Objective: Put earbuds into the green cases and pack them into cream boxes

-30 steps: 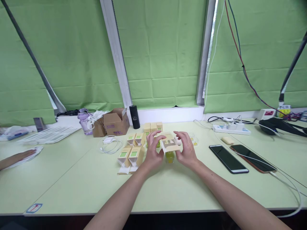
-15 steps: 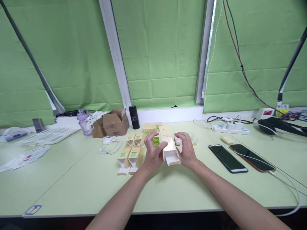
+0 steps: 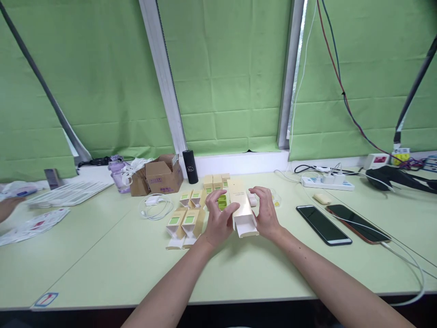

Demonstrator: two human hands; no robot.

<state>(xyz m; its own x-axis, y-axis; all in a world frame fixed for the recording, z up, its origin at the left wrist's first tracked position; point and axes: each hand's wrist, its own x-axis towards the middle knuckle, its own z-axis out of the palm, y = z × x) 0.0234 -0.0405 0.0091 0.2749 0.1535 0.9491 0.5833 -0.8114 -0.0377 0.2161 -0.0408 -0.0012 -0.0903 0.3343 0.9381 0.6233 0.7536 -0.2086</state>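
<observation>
A tall cream carton [image 3: 242, 207] lies on its side between my hands, its open flap end toward me. My left hand [image 3: 218, 221] is closed against the carton's left side, thumb on top. My right hand [image 3: 266, 213] is curled along its right side. Green bottles [image 3: 221, 202] show just behind my left fingers. To the left stand several more cream cartons with green labels [image 3: 186, 221], some with flaps open, and another row [image 3: 215, 181] farther back.
Two phones [image 3: 322, 218] lie to the right, beside a power strip [image 3: 327, 183] and cables. A brown cardboard box [image 3: 160, 175], black cylinder [image 3: 190, 166], white charger cable [image 3: 155, 205] and purple bottle [image 3: 118, 175] sit at the back left. Another person's hand [image 3: 8, 206] is at the far left.
The carton, held upright over a green bottle a second ago, now lies on its side in both hands. The other person's hand at far left has shifted back.
</observation>
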